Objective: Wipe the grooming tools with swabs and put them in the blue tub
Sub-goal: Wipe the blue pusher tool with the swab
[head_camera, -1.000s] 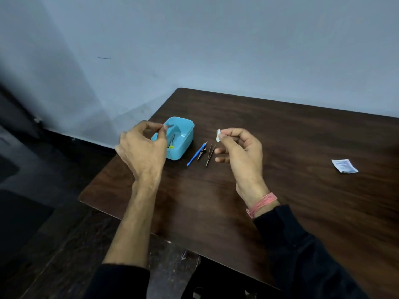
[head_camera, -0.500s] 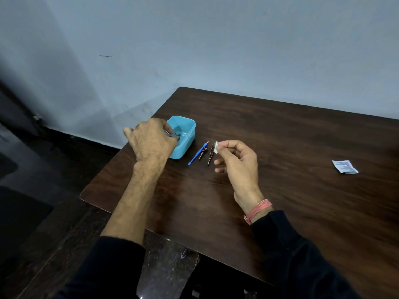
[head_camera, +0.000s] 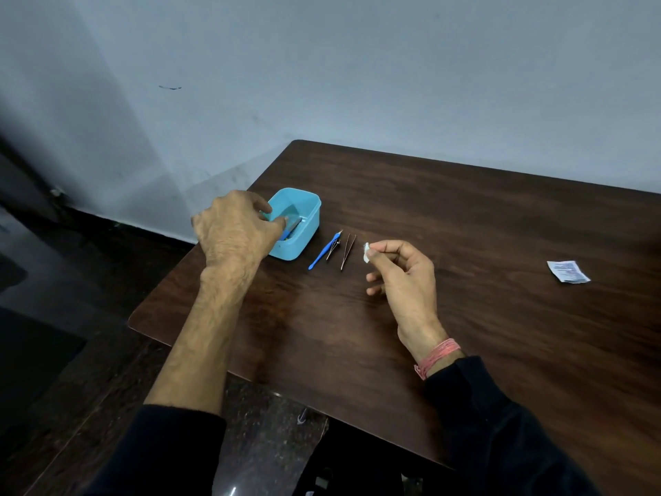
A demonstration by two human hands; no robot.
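Here our left hand (head_camera: 236,229) reaches into the blue tub (head_camera: 304,223), fingers curled over a tool (head_camera: 293,229) lying inside; whether they actually grip it we cannot tell. Our right hand (head_camera: 400,273) pinches the swab (head_camera: 366,252) beside the tweezers (head_camera: 347,250). Withdrawing carelessly, we could tip the light tub off the near table (head_camera: 465,245) edge.

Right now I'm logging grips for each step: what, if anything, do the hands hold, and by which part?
The right hand pinches a white swab by its near edge. The left hand reaches into the blue tub; whether it holds anything cannot be told.
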